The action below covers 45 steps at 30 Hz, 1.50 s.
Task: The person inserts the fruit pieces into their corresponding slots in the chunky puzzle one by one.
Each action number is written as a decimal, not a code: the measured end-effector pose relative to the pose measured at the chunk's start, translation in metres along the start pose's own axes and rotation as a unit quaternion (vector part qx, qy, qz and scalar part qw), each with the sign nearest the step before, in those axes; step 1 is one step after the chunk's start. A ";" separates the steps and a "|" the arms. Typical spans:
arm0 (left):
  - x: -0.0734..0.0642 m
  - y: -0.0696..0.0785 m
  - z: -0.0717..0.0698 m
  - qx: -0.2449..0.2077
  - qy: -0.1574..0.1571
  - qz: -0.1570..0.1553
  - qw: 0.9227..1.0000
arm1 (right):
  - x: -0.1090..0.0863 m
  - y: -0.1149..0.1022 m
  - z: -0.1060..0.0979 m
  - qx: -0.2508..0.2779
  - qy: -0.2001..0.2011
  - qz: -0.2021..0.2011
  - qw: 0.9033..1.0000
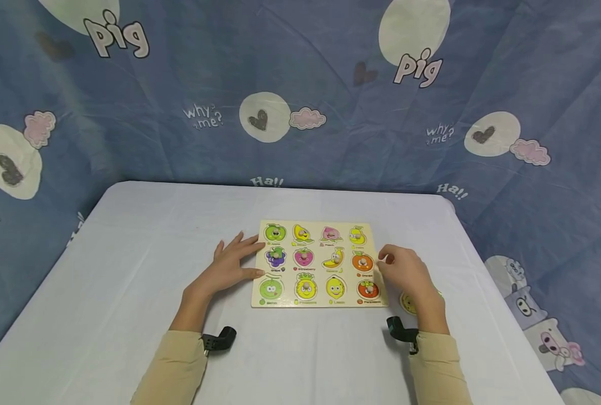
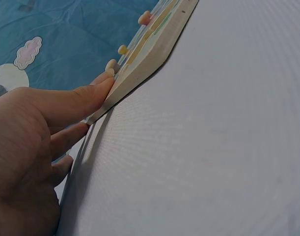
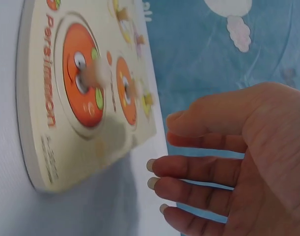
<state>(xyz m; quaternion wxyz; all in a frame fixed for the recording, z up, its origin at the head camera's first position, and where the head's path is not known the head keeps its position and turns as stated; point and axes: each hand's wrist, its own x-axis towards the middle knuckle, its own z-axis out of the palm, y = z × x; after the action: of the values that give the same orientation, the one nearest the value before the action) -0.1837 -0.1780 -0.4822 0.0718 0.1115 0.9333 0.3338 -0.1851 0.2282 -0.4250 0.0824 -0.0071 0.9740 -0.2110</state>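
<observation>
A cream wooden knob puzzle board point(image 1: 317, 307) with rows of fruit pictures lies on the white table. My left hand point(image 1: 231, 263) touches the board's left edge with spread fingers, and its thumb point(image 2: 86, 102) rests along that edge in the left wrist view. Just off the board's right edge is my right hand point(image 1: 406, 270). Its fingers point(image 3: 189, 168) bend loosely, the thumb lies close to the index finger, and nothing is between them. Nearest to it are the orange piece point(image 1: 363, 262) and the persimmon piece point(image 3: 81, 105), both with knobs. A round yellow piece point(image 1: 408, 304) lies partly hidden under my right wrist.
The white-covered table point(image 1: 143, 253) extends around the board. Behind it hangs a blue printed cloth point(image 1: 305, 67), which also runs down the right side. Black wrist cameras point(image 1: 220, 339) sit at both sleeves.
</observation>
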 end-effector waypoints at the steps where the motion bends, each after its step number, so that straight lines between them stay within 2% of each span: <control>1: 0.000 0.000 0.000 0.001 0.001 0.000 1.000 | 0.000 0.002 -0.001 0.000 -0.001 0.002 1.000; 16: 0.001 -0.001 0.002 0.001 0.003 0.001 1.000 | -0.008 0.029 -0.012 0.007 -0.021 0.045 0.999; 25: 0.000 -0.001 0.000 0.003 0.002 0.002 1.000 | -0.011 0.045 -0.019 0.005 -0.029 0.047 0.998; 45: 0.000 -0.001 0.002 -0.003 0.002 0.000 1.000 | -0.023 0.065 -0.033 0.014 -0.057 0.087 0.994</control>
<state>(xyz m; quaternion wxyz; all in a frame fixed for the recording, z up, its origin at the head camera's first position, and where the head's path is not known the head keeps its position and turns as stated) -0.1839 -0.1781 -0.4844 0.0705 0.1105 0.9323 0.3370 -0.1659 0.3021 -0.4190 0.1558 0.0672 0.9616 -0.2159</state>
